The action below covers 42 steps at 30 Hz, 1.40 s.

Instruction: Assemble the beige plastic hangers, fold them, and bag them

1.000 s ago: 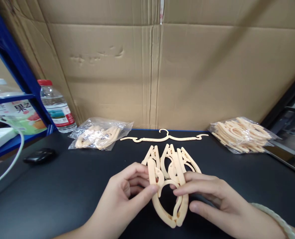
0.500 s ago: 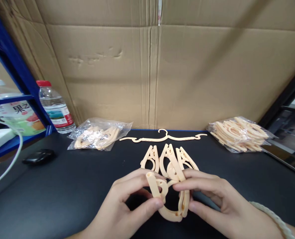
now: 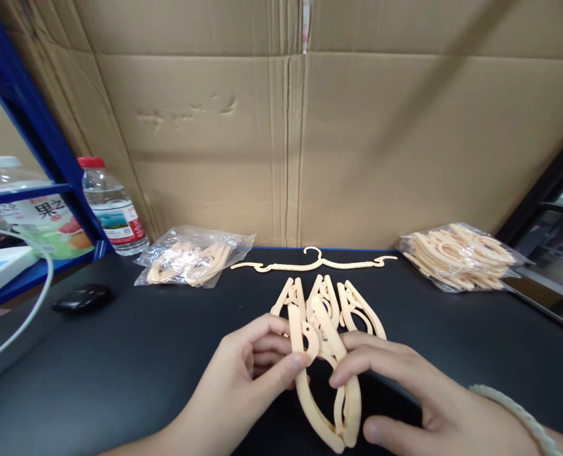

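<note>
A cream plastic folding hanger [image 3: 315, 411] is between my hands, its two arms folded into a narrow V with the joint toward me. My left hand [image 3: 247, 373] pinches its left arm between thumb and fingers. The fingers of my right hand [image 3: 404, 386] curl over the right arm, while the thumb stands apart from it. Just beyond lie three more folded hangers: a left one [image 3: 281, 297], a middle one [image 3: 329, 292], partly hidden by the held hanger, and a right one [image 3: 363, 307]. Behind them an unfolded hanger [image 3: 290, 266] lies spread out.
Clear bags of hangers lie at the back left [image 3: 190, 259] and back right [image 3: 456, 256]. On the left are a black mouse [image 3: 82, 299], a red-capped water bottle [image 3: 113, 215], a white cable [image 3: 44, 297] and a blue shelf frame [image 3: 38, 126]. A cardboard wall [image 3: 215, 145] closes off the back.
The held hanger's arms have swung closer together, and its joint end has come nearer to me. My right thumb has moved off the right arm.
</note>
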### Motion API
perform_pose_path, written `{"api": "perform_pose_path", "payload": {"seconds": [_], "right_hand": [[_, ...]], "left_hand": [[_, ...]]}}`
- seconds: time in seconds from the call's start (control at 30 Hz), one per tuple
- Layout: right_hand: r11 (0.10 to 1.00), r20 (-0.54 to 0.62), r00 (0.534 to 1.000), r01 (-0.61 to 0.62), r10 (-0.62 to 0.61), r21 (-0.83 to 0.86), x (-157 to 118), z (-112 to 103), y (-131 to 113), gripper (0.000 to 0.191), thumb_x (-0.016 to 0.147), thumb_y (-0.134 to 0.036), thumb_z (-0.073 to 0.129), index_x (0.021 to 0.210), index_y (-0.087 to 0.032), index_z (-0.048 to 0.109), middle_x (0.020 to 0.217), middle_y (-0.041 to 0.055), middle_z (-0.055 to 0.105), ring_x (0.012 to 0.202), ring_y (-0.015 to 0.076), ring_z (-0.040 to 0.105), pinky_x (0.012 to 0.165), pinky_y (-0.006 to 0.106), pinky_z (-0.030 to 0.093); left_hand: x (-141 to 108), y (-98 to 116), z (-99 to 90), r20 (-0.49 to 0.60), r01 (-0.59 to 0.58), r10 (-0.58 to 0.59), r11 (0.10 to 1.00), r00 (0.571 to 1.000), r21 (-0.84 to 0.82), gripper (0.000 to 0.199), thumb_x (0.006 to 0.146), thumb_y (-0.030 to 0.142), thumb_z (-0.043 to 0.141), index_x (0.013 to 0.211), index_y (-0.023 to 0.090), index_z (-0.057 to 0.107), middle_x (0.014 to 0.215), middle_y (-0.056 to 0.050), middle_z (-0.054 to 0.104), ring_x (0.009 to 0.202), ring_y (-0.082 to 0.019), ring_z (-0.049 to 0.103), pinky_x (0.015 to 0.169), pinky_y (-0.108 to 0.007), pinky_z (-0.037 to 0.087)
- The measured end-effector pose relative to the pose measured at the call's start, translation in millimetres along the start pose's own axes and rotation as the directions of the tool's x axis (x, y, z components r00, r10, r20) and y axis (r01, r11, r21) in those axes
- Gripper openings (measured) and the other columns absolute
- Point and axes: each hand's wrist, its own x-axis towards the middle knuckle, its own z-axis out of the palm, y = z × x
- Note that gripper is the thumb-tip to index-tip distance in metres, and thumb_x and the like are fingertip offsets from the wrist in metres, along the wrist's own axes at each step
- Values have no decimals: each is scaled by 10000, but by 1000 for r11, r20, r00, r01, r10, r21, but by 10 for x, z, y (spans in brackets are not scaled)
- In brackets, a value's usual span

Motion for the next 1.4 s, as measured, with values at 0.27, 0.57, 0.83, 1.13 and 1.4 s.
{"api": "perform_pose_path", "payload": {"seconds": [0.27,0.57,0.83,1.13,1.4], "right_hand": [[1000,-1,1000,-19,19,15,-11,-7,4,371,779,-231,675,1139,-270,590,1133,69,644,1137,237,581,966,348,490],[994,47,998,-41,36,104,6,1,-36,239,783,-242,674,1010,-259,604,1016,50,657,1082,233,594,905,330,511],[994,69,997,-24,16,107,34,-22,-80,252,784,-218,680,1019,-252,597,1097,46,657,1120,213,588,944,303,497],[995,108,994,-30,20,96,-86,-41,68,597,804,-251,686,1360,-348,492,1384,56,531,1325,266,430,1087,426,371],[942,-100,945,-293,312,166,25,-488,348,450,884,-420,562,1302,-253,573,1326,98,570,1191,276,551,996,425,466]], "left_hand": [[12,6,-5,-67,-3,4,1000,998,11,222,778,363,702,835,162,629,711,-32,680,631,-142,613,584,-220,504],[4,-34,-7,-49,2,-1,1000,999,30,161,750,291,717,829,175,640,723,-34,691,621,-154,624,572,-228,512],[6,-35,-7,-62,-4,7,999,998,54,160,757,296,712,839,173,651,709,-33,689,610,-157,629,565,-228,517],[-13,-39,7,29,-5,4,1000,1000,16,237,828,332,653,1024,199,669,850,-44,729,733,-177,688,684,-252,554],[1,-88,-79,-30,-209,226,938,974,275,252,830,250,586,1059,266,691,998,-40,722,872,-184,695,746,-213,570]]}}
